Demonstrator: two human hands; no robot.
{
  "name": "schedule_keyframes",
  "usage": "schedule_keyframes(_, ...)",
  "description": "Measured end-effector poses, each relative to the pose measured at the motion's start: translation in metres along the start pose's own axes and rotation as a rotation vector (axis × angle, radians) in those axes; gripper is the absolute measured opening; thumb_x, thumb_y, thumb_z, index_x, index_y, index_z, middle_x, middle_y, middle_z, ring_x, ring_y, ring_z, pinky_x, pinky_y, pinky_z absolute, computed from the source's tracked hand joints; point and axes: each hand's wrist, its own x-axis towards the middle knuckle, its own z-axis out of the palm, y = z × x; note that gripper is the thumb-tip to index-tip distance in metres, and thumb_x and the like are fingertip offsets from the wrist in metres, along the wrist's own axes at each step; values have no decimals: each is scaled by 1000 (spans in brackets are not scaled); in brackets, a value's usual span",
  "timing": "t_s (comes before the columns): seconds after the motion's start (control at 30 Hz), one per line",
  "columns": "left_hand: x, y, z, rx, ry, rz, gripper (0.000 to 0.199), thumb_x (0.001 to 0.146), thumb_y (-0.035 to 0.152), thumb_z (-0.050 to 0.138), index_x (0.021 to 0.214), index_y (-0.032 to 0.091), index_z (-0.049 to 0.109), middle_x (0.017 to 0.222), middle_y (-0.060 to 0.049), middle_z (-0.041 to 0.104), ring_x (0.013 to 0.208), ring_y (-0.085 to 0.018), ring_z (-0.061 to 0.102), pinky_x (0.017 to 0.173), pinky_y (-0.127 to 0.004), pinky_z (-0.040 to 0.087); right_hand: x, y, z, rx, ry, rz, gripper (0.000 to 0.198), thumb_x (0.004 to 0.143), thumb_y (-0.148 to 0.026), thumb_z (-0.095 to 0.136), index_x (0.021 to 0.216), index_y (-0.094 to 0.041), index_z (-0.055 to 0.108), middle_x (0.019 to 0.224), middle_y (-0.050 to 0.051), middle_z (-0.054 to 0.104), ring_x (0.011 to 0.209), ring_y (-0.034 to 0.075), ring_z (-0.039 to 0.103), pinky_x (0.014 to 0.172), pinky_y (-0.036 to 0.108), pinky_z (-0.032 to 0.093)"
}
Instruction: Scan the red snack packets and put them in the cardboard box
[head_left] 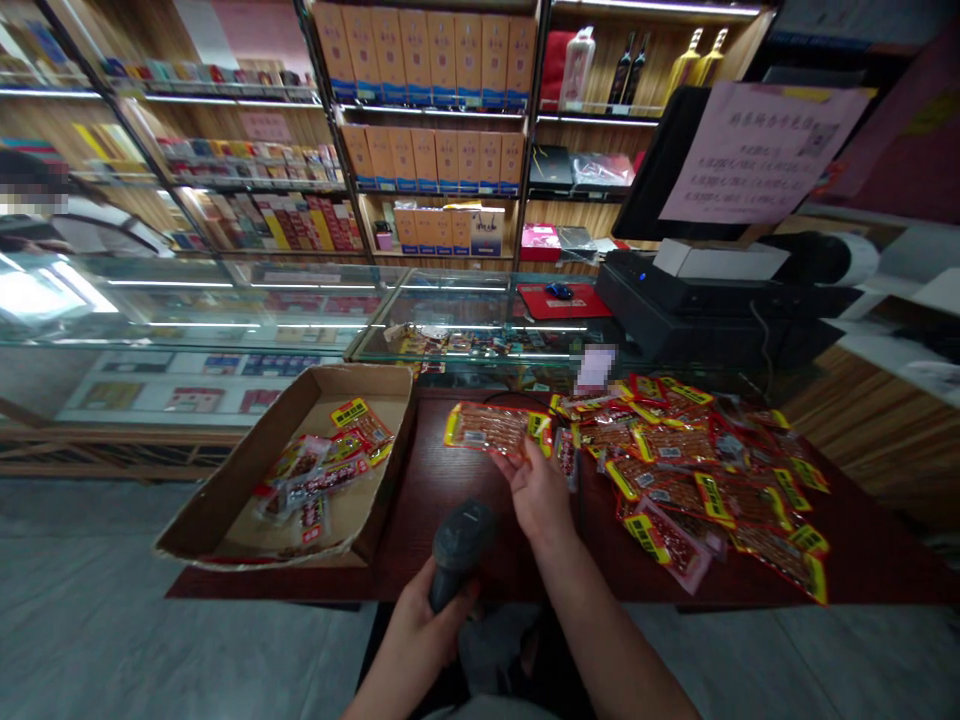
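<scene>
My left hand (pixel 429 622) is wrapped round the handle of a dark barcode scanner (pixel 463 535), held upright near the table's front edge. In my right hand (pixel 536 490) I grip a flat snack packet (pixel 491 428) with yellow ends and reddish-brown sticks showing through clear film. It is held above the dark red table (pixel 427 490). To the right lies a heap of similar snack packets (pixel 675 475), overlapping one another. On the left stands an open cardboard box (pixel 217 510) with several packets (pixel 330 470) lying loosely in it.
Behind the table runs a glass display counter (pixel 450 300), with a computer mouse (pixel 559 291) on a red mat. A monitor (pixel 652 170) bearing a pink paper stands at the right. Shelves of boxes (pixel 442 55) line the back wall. A person (pixel 105 222) is at the far left.
</scene>
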Motion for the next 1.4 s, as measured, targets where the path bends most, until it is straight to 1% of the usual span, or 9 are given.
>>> schedule_keyframes(0.13, -2, -1, 0, -1, 5, -1, 47, 78, 56, 75, 98, 17, 61, 49, 9, 51, 37, -9, 40, 38, -19, 32, 8, 11, 82, -13, -416, 209, 53, 86, -57, 72, 130, -31, 61, 129, 6, 73, 116, 27, 72, 102, 55, 57)
schedule_keyframes(0.23, -4, 0, 0, 1, 25, 0, 49, 78, 57, 75, 100, 16, 61, 48, 10, 49, 39, -10, 43, 40, -19, 34, 13, 16, 91, -283, -530, 188, 69, 83, -50, 77, 145, -30, 52, 146, 10, 64, 132, 28, 63, 109, 51, 51)
schedule_keyframes(0.4, -1, 1, 0, 7, 34, -16, 50, 73, 62, 76, 91, 17, 61, 46, 10, 46, 37, -9, 39, 38, -20, 30, 27, -5, 3, -1165, -177, -345, 48, 92, -26, 64, 140, -21, 61, 153, 15, 56, 145, 31, 48, 122, 51, 34)
schedule_keyframes(0.53, 4, 3, 2, 35, -18, -1, 44, 75, 59, 74, 85, 18, 61, 47, 10, 46, 39, -9, 39, 39, -20, 31, 30, -25, -64, -1765, 144, -304, 53, 94, -29, 66, 143, -11, 58, 149, 26, 57, 137, 40, 53, 109, 53, 41)
schedule_keyframes(0.67, 6, 6, 6, 40, -54, 8, 37, 77, 53, 71, 86, 19, 59, 48, 9, 46, 41, -10, 40, 40, -20, 32, 26, -25, -88, -1972, 145, -217, 61, 93, -33, 69, 146, -9, 53, 135, 24, 67, 121, 39, 64, 99, 48, 43)
schedule_keyframes(0.93, 1, 2, 4, 24, -34, -21, 33, 75, 49, 71, 84, 19, 59, 49, 10, 43, 40, -9, 37, 39, -20, 31, 19, -18, -105, -1823, 85, -322, 55, 91, -13, 55, 145, -8, 55, 131, 19, 71, 122, 33, 65, 106, 44, 41)
schedule_keyframes(1.03, 2, -2, 1, 39, -28, -2, 32, 78, 49, 68, 85, 19, 59, 49, 10, 43, 40, -9, 37, 39, -20, 32, 17, -17, -112, -1375, 118, -311, 61, 83, -18, 62, 144, -14, 59, 131, 16, 68, 123, 32, 63, 109, 44, 44)
schedule_keyframes(1.17, 2, -4, 1, 41, -38, 23, 33, 80, 50, 68, 84, 19, 59, 50, 9, 44, 41, -9, 39, 40, -20, 33, 12, -13, -112, -603, 192, 7, 50, 63, -30, 84, 111, -20, 77, 104, 6, 77, 103, 31, 70, 98, 46, 54)
schedule_keyframes(1.4, -2, 3, 2, 55, -56, 21, 35, 78, 49, 71, 89, 18, 60, 51, 9, 45, 43, -9, 38, 43, -21, 32, 5, -10, -98, -179, 195, 122, 43, 62, -41, 90, 98, -23, 75, 99, 4, 83, 84, 22, 77, 69, 32, 62)
